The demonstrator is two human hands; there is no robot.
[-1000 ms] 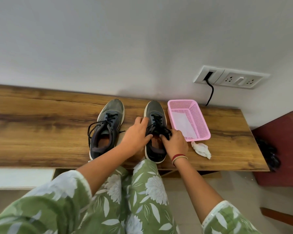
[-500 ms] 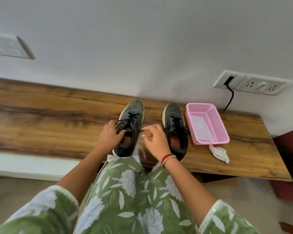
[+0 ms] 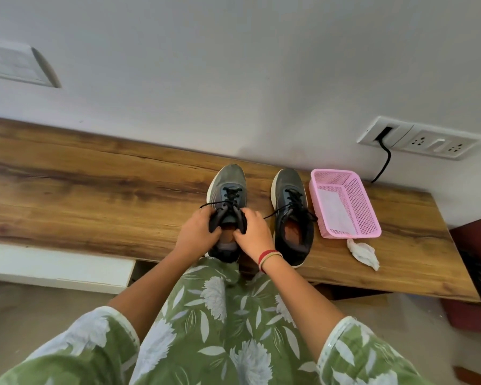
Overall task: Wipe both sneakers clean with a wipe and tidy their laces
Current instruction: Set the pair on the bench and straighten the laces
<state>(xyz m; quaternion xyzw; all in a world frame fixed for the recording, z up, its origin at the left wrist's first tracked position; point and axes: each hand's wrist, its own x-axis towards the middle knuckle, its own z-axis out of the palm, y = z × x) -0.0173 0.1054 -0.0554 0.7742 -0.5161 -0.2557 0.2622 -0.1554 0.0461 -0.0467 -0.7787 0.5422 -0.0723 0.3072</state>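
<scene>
Two dark grey sneakers with black laces stand side by side on a wooden bench [image 3: 95, 201], toes toward the wall. My left hand [image 3: 196, 232] grips the left side of the left sneaker [image 3: 228, 187] at its collar. My right hand [image 3: 254, 236] grips the collar's right side, fingers tucked into the opening. That shoe's black laces [image 3: 222, 202] spread loose above my fingers. The right sneaker [image 3: 292, 218] stands untouched, its laces loose. A crumpled white wipe [image 3: 364, 252] lies on the bench to the right.
A pink mesh basket [image 3: 345, 204] with a white sheet inside sits right of the right sneaker. A wall socket [image 3: 422, 138] with a black cable hangs above it. A dark red cabinet [image 3: 475, 245] stands beyond the bench's right end. My green floral clothing fills the foreground.
Both hands left the right sneaker and moved to the left sneaker, now gripping its collar from both sides. The view shifted left.
</scene>
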